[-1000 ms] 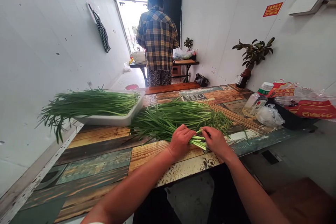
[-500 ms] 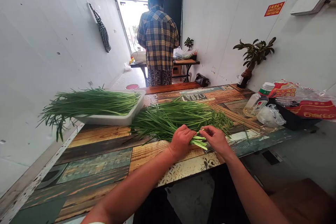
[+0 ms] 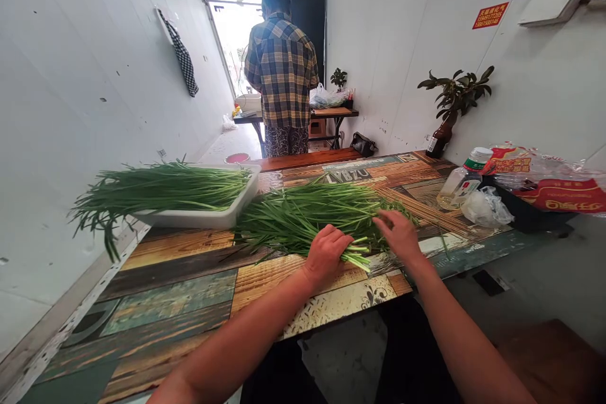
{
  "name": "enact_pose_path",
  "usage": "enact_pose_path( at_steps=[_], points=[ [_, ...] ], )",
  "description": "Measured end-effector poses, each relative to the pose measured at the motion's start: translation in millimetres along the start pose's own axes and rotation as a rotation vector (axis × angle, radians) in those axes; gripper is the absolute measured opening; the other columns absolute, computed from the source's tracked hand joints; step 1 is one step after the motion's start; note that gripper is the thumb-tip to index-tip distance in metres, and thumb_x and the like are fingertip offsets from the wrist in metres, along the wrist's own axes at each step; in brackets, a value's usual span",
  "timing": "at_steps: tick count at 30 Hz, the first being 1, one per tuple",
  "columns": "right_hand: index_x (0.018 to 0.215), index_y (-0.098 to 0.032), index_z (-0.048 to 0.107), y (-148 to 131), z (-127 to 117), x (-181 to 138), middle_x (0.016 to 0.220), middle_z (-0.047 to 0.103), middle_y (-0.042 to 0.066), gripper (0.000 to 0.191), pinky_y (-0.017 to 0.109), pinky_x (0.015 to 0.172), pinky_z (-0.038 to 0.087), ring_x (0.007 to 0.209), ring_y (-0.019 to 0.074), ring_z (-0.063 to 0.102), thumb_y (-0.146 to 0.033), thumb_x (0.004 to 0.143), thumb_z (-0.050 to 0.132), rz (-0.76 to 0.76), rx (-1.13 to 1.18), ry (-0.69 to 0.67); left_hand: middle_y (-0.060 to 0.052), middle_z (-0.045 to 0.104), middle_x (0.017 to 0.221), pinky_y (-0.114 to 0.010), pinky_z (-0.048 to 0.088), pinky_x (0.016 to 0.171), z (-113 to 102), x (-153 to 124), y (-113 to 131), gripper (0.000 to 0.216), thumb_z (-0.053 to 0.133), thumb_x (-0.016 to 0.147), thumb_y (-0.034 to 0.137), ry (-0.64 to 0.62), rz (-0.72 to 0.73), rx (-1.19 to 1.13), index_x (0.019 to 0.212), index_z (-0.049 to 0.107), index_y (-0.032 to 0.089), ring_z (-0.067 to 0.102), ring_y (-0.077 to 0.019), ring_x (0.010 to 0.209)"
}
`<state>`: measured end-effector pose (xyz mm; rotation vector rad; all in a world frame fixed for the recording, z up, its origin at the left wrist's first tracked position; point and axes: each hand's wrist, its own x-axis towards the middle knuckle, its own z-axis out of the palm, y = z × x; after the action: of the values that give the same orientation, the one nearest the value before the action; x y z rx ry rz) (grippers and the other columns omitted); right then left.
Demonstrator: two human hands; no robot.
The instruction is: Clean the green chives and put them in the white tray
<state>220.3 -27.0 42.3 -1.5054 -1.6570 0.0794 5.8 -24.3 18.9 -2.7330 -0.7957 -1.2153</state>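
Note:
My left hand (image 3: 326, 255) is closed around a small bunch of garlic chives (image 3: 357, 257), whose pale stem ends stick out to the right past the thumb. Just right of those ends, my right hand (image 3: 400, 237) is raised a little with its fingers apart, and nothing shows in it. It hovers by the right end of a loose chive pile (image 3: 317, 205) on the wood-patterned table (image 3: 180, 306). To the left, a white plastic tray (image 3: 203, 219) holds more chives (image 3: 175, 186), their leaves hanging over its left side.
Thin wooden skewers (image 3: 435, 213) lie behind my right hand. On the right are a clear bottle (image 3: 457, 186), a crumpled plastic bag (image 3: 487, 207), and red packaging (image 3: 563, 192). A brown bottle with a plant (image 3: 441, 136) stands near the wall. A person in a plaid shirt (image 3: 286, 72) faces away.
My right hand has moved away from the stem ends, up and to the right, and its fingers have spread. My left hand stays on the bunch.

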Motion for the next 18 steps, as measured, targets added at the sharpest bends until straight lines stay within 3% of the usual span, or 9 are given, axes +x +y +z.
enact_pose_path(
  at_steps=[2, 5, 8, 13, 18],
  points=[
    [0.086, -0.019, 0.07, 4, 10, 6, 0.081, 0.062, 0.009, 0.025, 0.034, 0.073, 0.044, 0.078, 0.0216, 0.054, -0.037, 0.085, 0.053, -0.125, -0.114, 0.004, -0.005, 0.06, 0.074, -0.032, 0.042, 0.07, -1, 0, 1, 0.02, 0.047, 0.091, 0.031, -0.022, 0.001, 0.014, 0.09, 0.061, 0.016, 0.05, -0.0176, 0.071],
    [0.08, -0.018, 0.069, 11, 17, 12, 0.083, 0.059, 0.009, 0.015, 0.036, 0.079, 0.042, 0.086, 0.0224, 0.052, -0.026, 0.083, 0.056, -0.178, -0.171, 0.002, -0.006, 0.059, 0.075, -0.033, 0.042, 0.071, -3, -1, 3, 0.019, 0.048, 0.089, 0.031, -0.03, -0.017, 0.035, 0.089, 0.061, 0.017, 0.05, -0.0189, 0.075],
    [0.081, -0.018, 0.064, 10, 11, 8, 0.085, 0.059, 0.007, 0.016, 0.033, 0.074, 0.044, 0.082, 0.0197, 0.055, -0.029, 0.085, 0.054, -0.151, -0.009, -0.063, -0.007, 0.061, 0.083, -0.036, 0.041, 0.076, -6, 0, 5, 0.021, 0.046, 0.089, 0.032, 0.024, -0.045, 0.061, 0.09, 0.061, 0.017, 0.052, -0.0209, 0.084],
    [0.085, -0.019, 0.062, -8, -4, -20, 0.072, 0.062, 0.002, 0.021, 0.028, 0.062, 0.047, 0.065, 0.0159, 0.058, -0.039, 0.085, 0.056, 0.042, 0.37, -0.262, -0.008, 0.064, 0.096, -0.035, 0.039, 0.079, -7, 0, 3, 0.027, 0.042, 0.092, 0.034, 0.16, -0.043, 0.082, 0.104, 0.06, 0.016, 0.053, -0.0208, 0.09],
    [0.081, -0.019, 0.063, -20, -9, -41, 0.082, 0.065, 0.005, 0.018, 0.03, 0.072, 0.05, 0.077, 0.0175, 0.061, -0.037, 0.084, 0.059, -0.005, 0.462, -0.235, -0.008, 0.063, 0.089, -0.035, 0.038, 0.073, -4, -4, 1, 0.034, 0.042, 0.093, 0.035, 0.106, -0.022, 0.185, 0.118, 0.056, 0.016, 0.052, -0.0207, 0.08]
  ],
)
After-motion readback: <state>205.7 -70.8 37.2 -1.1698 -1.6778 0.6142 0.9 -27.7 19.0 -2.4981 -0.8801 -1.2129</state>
